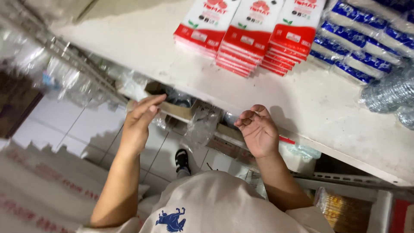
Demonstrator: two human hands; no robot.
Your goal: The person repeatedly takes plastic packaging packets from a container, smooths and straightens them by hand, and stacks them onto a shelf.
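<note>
A white shelf (142, 47) is stacked with red-and-white packets (250, 34) and blue-and-white packets (362, 43). Beneath its front edge a cardboard box (181, 111) of clear plastic bags (202, 125) is touched by the left hand (140, 118), apparently flat and grasping nothing. The right hand (258, 131) is held loosely curled and empty just beside the edge.

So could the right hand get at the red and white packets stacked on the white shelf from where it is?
Probably yes: the right hand sits at the shelf's front edge, and bare shelf top lies between it and the red and white packets, nothing in the way.
</note>
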